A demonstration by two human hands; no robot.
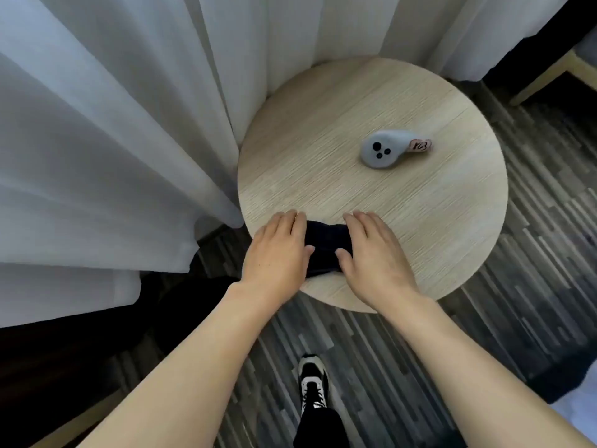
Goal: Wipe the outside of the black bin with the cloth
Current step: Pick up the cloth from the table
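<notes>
A dark folded cloth [326, 245] lies near the front edge of a round light-wood table [420, 221]. My left hand [277, 250] rests flat on the cloth's left side, fingers together and thumb on the fabric. My right hand [371, 250] lies flat on its right side in the same way. Both palms press down on the cloth rather than gripping it. A black shape [181, 305] sits on the floor to the left, below the curtain, partly hidden by my left forearm; I cannot tell whether it is the bin.
A grey handheld controller [384, 152] with a pink tag lies on the table's far right part. White curtains [113, 124] hang at the left and behind. A wooden chair leg [546, 79] stands at the top right. My shoe [312, 383] is on the striped carpet.
</notes>
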